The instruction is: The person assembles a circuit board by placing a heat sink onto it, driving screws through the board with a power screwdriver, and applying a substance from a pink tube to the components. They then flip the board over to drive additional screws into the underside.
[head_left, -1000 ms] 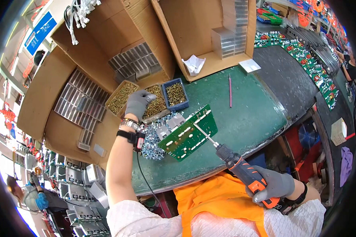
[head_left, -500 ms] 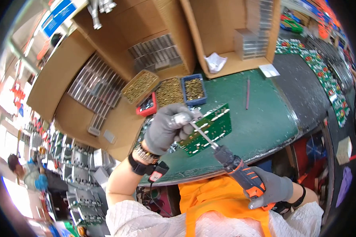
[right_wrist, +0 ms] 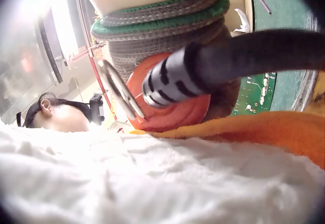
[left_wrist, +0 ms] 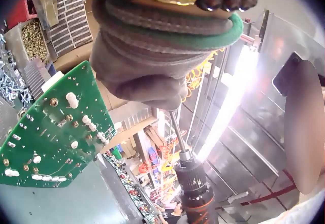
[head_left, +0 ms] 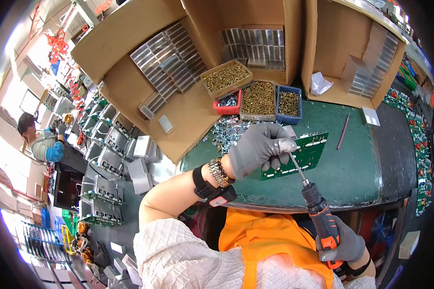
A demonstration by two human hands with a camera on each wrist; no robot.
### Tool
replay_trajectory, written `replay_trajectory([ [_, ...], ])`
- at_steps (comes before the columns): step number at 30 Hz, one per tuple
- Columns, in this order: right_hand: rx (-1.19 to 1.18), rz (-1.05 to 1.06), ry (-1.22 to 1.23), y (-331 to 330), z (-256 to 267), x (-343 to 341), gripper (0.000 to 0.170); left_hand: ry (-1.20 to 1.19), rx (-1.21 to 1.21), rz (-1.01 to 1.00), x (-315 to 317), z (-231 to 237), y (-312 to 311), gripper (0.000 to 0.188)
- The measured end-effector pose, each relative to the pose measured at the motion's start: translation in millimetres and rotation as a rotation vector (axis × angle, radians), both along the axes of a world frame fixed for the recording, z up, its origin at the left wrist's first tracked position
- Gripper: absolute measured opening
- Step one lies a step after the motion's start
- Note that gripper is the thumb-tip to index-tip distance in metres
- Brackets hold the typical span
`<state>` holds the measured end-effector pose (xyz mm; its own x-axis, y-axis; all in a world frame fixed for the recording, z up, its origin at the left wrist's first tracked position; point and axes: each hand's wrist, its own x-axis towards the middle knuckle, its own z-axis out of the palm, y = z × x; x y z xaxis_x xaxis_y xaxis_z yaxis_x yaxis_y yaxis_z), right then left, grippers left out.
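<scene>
My gloved left hand [head_left: 258, 150] has its thumb and fingers curled together at the tip of the bit [head_left: 298, 167] of an electric screwdriver [head_left: 324, 222]. Whether a screw sits between those fingers I cannot tell. Around the screwdriver's orange-and-black body wraps my gloved right hand [head_left: 350, 244], the bit pointing away from me. Just behind the left fingers stands a green circuit board [head_left: 311, 156], tilted, its solder side facing me; the left wrist view shows the board [left_wrist: 56, 132] beside the hand. In the right wrist view a black cord [right_wrist: 244, 56] leaves the screwdriver's orange end [right_wrist: 177, 115].
Behind the hands are trays of brass screws [head_left: 258, 98], a blue tray [head_left: 289, 115] and a red tray [head_left: 226, 110]. Loose metal parts [head_left: 229, 134] lie heaped on the green table. Cardboard boxes [head_left: 296, 43] with finned metal blocks rise behind. A purple pencil [head_left: 343, 131] lies right.
My left hand has come from over the screw trays to the screwdriver bit's tip. The head view has swung, shifting the table and boxes rightward. The right hand keeps its grip on the screwdriver.
</scene>
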<state>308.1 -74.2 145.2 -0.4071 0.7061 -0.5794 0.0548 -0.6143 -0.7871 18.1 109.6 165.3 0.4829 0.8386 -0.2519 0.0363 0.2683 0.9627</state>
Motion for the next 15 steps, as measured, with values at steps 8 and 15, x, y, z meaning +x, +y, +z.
replay_trajectory([
  [8,0.089,0.202,-0.052,8,2,4,0.095,0.056,0.009,0.026,-5,-5,-7,0.024],
  [15,0.065,0.264,-0.113,9,4,1,0.1,-0.032,-0.048,0.052,-4,-13,-11,0.021],
])
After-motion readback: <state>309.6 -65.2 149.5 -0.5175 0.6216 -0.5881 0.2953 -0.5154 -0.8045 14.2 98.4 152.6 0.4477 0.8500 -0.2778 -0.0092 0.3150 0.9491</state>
